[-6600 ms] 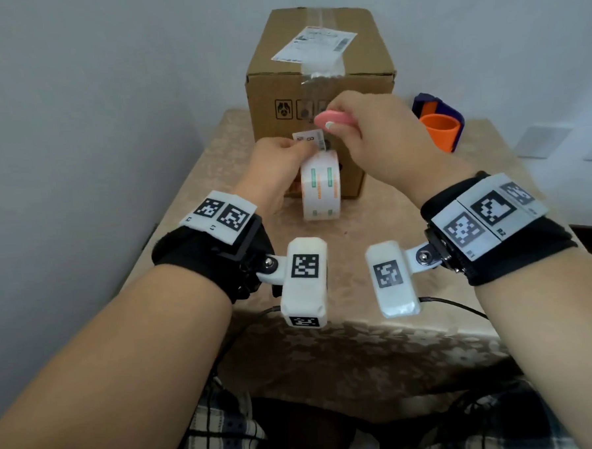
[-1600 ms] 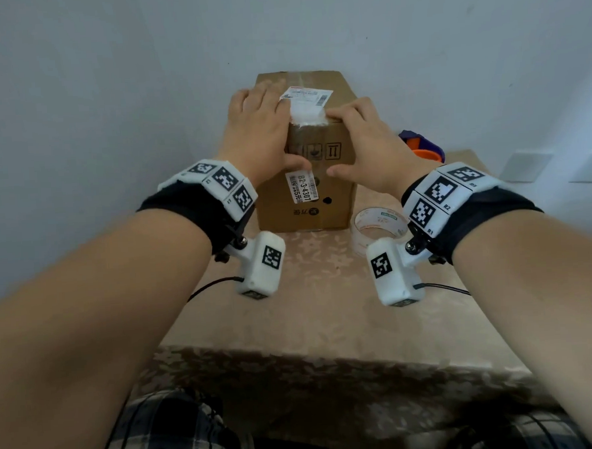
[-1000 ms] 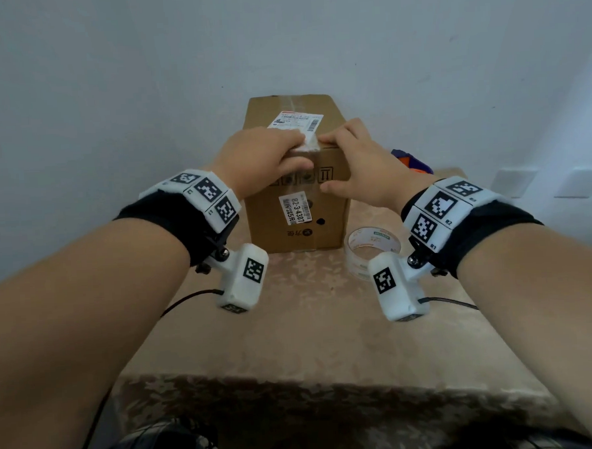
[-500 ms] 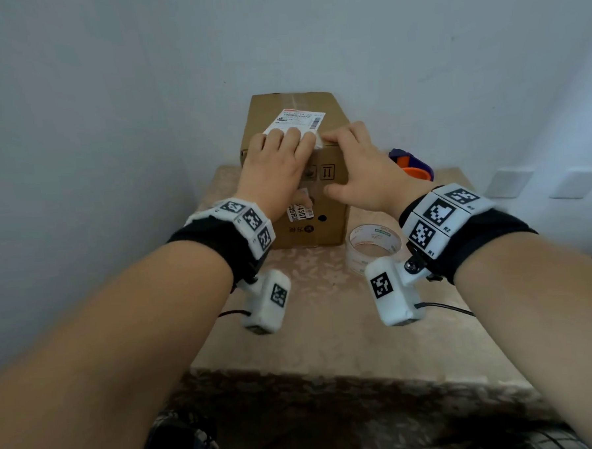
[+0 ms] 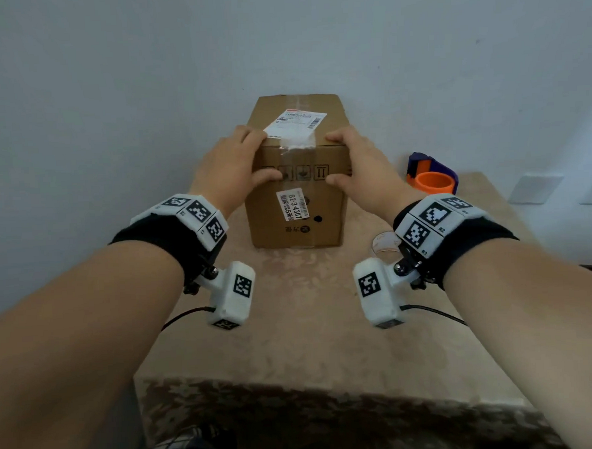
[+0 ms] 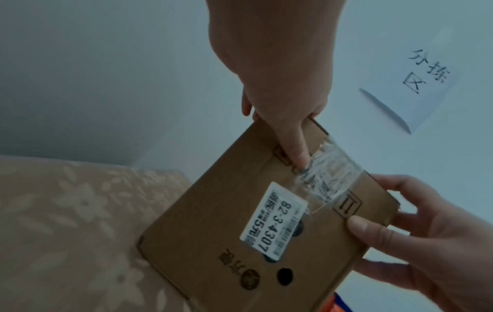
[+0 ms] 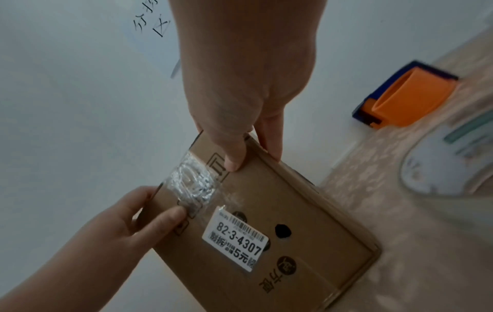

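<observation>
A brown cardboard box (image 5: 298, 220) stands upright at the back of the table, against the wall. Clear tape (image 5: 298, 144) runs over its top front edge, below a white shipping label (image 5: 296, 121). A small white sticker (image 5: 292, 205) is on the front face. My left hand (image 5: 246, 158) holds the top left corner, fingers over the top, thumb on the front face. My right hand (image 5: 351, 159) holds the top right corner the same way. In the left wrist view the left thumb (image 6: 296, 152) lies beside the crinkled tape (image 6: 328, 179). The right wrist view shows the right thumb (image 7: 232, 160) on the box (image 7: 280, 211).
A roll of clear tape (image 5: 383, 243) lies flat right of the box, partly behind my right wrist. An orange and blue tape dispenser (image 5: 433, 179) sits at the back right. The table (image 5: 310, 319) has a beige flowered cloth. A handwritten paper sign (image 6: 408, 84) hangs on the wall.
Both hands have slid apart from the taped middle of the top edge to the box's two upper corners. Earlier they held the tape roll and a pink tool.
</observation>
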Motion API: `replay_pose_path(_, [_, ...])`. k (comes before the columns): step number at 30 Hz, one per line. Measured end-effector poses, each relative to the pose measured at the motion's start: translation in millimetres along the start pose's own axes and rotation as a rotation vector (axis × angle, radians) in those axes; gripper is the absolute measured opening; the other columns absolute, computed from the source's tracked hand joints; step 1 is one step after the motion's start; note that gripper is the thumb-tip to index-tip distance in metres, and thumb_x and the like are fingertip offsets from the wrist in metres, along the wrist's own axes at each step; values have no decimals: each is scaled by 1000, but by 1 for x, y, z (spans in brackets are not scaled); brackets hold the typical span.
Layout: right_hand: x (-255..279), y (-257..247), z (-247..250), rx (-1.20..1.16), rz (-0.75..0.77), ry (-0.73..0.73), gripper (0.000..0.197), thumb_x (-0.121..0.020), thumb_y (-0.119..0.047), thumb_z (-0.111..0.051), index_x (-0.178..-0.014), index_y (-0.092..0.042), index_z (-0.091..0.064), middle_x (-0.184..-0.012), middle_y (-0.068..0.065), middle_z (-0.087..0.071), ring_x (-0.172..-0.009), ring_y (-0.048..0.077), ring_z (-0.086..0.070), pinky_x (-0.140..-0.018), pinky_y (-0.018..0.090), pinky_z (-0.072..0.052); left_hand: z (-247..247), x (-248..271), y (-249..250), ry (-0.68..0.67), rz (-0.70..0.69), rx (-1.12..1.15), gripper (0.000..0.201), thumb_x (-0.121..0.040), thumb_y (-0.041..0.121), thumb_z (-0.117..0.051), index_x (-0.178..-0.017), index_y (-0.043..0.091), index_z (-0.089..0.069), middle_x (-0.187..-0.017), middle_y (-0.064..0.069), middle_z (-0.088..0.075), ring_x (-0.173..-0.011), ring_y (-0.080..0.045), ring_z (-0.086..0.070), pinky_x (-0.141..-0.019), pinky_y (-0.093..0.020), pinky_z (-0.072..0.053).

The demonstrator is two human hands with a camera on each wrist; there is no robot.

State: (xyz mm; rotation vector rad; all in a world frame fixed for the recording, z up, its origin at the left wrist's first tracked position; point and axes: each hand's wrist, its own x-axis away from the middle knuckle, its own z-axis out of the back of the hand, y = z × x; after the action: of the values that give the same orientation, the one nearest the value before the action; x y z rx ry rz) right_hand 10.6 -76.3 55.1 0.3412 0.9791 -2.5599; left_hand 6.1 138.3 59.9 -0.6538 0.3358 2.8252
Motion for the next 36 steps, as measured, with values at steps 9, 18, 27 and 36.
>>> replay_pose_path(9, [-31,-21,-31,-32,0,-11,55,-85,-12,-65,-134,-21,-39,-126,13,-48,-98,15,-46,-90,23,-36,4,-18,-35,22,87,-41,42,-97,34,-44,-134,14,-45,-135,-10,-53,-118,-31,-52,-98,-46,-43])
replay_pose_path(18, [-16,-21,-9,82,-2,-142,68,-90,1,-52,-147,-22,-24,-141,12,-47,-114,28,-54,-92,27,-37,9,-2,-23,0,118,2,49,-92,29,-54,-137,13,-41,-143,-10,-43,-126,-34,-44,-106,-47,-38])
replay_pose_path(27, [16,-26,41,218,-21,-282,62,-93,-14,-54,-147,-18,-23,-141,16,-46,-127,28,-47,-101,32,-37,26,14,35,-46,118,-130,62,-91,40,-53,-143,15,-30,-156,-15,-20,-143,-35,-17,-118,-51,-18])
replay_pose_path(36, [74,44,86,332,-335,-314,50,-92,-8,-46,-141,-17,-39,-136,6,-53,-125,23,-48,-85,20,-29,-16,22,145,-340,-243,-48,36,-94,39,-46,-125,22,-53,-144,-4,-42,-136,-25,-32,-111,-45,-23])
